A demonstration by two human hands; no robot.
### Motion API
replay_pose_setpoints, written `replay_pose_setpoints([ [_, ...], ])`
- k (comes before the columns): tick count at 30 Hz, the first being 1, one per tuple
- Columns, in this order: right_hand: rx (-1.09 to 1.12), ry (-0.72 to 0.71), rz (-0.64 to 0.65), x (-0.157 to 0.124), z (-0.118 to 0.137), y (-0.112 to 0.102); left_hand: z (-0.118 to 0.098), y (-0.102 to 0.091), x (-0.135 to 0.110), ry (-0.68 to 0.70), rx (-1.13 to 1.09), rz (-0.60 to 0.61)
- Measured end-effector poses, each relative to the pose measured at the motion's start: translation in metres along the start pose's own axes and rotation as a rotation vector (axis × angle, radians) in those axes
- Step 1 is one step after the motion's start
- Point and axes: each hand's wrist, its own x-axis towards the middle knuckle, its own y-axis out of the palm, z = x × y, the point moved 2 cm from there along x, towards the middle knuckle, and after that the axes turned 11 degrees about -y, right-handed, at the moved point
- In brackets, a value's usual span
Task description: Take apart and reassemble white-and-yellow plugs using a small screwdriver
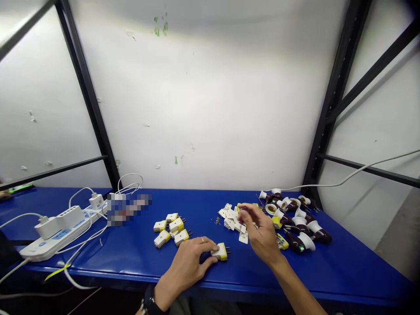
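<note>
Partly hidden — plug [221, 252] under left hand [185, 267]

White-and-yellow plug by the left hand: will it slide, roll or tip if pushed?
The plug looks light, probably plastic, and its boxy body should slide rather than roll. Its metal prongs may snag and tip it. Smooth sides may feel slippery to the left hand.

A thin gold ring [202, 239] circles one finger of the left hand [185, 269]; a black wristwatch [150, 302] sits around seven o'clock, and the right forearm [295, 284] has no sleeve.
</note>
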Motion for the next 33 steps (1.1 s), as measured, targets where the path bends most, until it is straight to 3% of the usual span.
replay_pose_setpoints([
  [2, -0.195, -0.002, 0.037, 0.002, -0.008, -0.02, 0.008, -0.007, -0.007, 0.03, 0.078, -0.05],
  [5, -0.628, 0.043, 0.212, 0.001, -0.028, -0.044, 0.024, -0.023, -0.015, 0.05, 0.22, -0.156],
  [8, -0.875, 0.141, 0.467, -0.008, -0.048, -0.052, 0.04, -0.038, -0.019, 0.029, 0.324, -0.245],
  [11, -0.983, 0.144, 0.597, -0.016, -0.058, -0.05, 0.046, -0.044, -0.021, -0.006, 0.357, -0.279],
  [15, -1.045, 0.163, 0.628, -0.018, -0.061, -0.042, 0.022, -0.027, -0.016, 0.012, 0.235, -0.204],
  [20, -1.031, 0.104, 0.554, -0.019, -0.059, -0.04, -0.04, 0.02, 0.012, 0.138, 0.153, 0.103],
  [23, -0.989, 0.061, 0.471, -0.021, -0.054, -0.047, -0.063, 0.038, 0.029, 0.16, 0.184, 0.178],
  [28, -0.819, 0.106, 0.384, -0.027, -0.036, -0.053, -0.062, 0.037, 0.027, 0.09, 0.192, 0.186],
  [33, -0.747, 0.151, 0.527, -0.04, -0.022, -0.028, -0.043, 0.015, 0.013, -0.012, 0.193, 0.199],
])
